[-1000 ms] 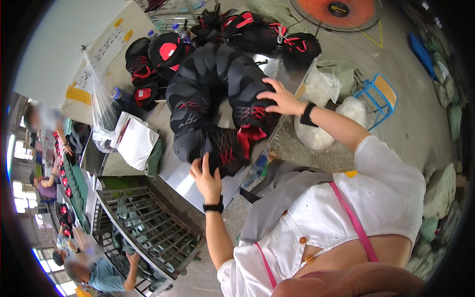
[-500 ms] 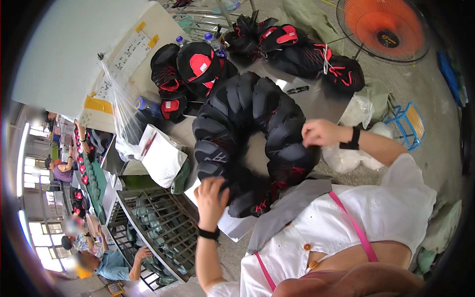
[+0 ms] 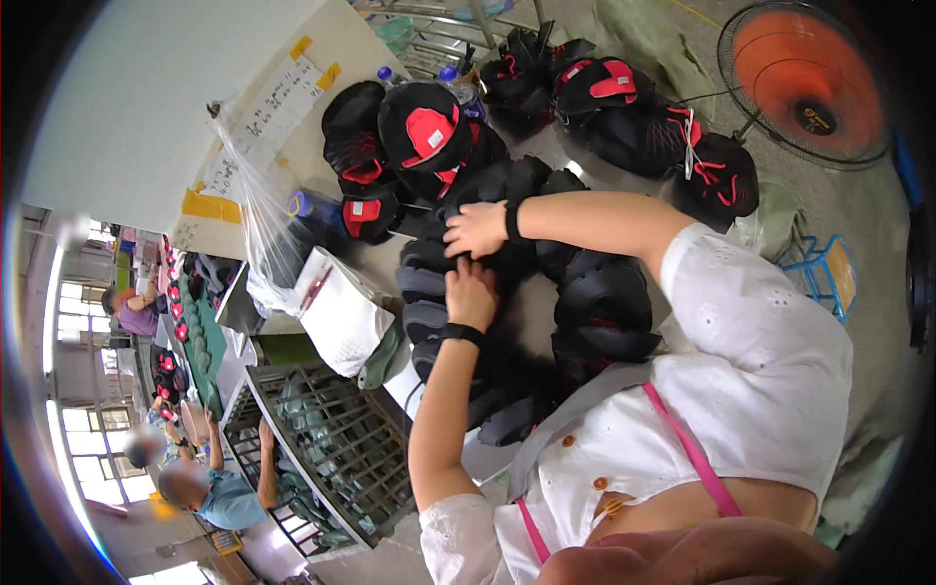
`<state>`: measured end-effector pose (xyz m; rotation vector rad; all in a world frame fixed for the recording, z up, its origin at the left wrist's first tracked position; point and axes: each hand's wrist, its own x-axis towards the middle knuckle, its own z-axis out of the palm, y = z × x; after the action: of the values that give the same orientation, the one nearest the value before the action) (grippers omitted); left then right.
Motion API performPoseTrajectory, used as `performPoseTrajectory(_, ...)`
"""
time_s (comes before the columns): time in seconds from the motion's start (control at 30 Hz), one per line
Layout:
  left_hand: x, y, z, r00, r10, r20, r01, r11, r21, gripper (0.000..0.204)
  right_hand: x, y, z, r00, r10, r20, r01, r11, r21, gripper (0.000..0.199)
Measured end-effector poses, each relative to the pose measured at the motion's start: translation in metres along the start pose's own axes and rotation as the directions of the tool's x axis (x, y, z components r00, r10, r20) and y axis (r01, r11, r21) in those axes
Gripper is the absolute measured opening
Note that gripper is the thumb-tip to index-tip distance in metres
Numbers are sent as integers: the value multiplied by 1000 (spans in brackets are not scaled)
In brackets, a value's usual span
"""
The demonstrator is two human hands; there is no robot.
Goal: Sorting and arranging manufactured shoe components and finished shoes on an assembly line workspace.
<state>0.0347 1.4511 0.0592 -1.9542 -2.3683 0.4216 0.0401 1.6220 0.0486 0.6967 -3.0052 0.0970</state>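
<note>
Black shoe uppers with soft dark grey panels stand packed in a ring on the table in front of me. At the ring's left inner side, my left hand has its fingers bent over the uppers and closed on them. Just beyond it my right hand lies on top of the ring, fingers spread, its forearm reaching across from the right. The two hands are close together, and they partly hide the uppers underneath. Farther back are more black uppers with red linings and a bundle tied with white cord.
White papers lie left of the ring beside a hanging clear plastic bag. A metal rack of greenish shoe lasts stands at lower left. An orange fan and a small blue stool are at right. Other people work at far left.
Both hands have moved from the ring's near left and right sides to its left inner part and top. The uppers there have shifted and fanned apart. The whole view has shifted slightly.
</note>
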Motion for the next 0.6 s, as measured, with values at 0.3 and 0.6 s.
performPoseTrajectory(0.3, -51, -23, -16, 988, -153, 11, 154, 988, -32, 44, -26, 8, -38, 993, -41, 112, 74, 948, -308, 37)
performPoseTrajectory(0.6, -15, 9, -19, 988, -154, -12, 153, 986, -60, 74, -136, -9, -88, 1000, -3, 6, 3, 994, -110, 30)
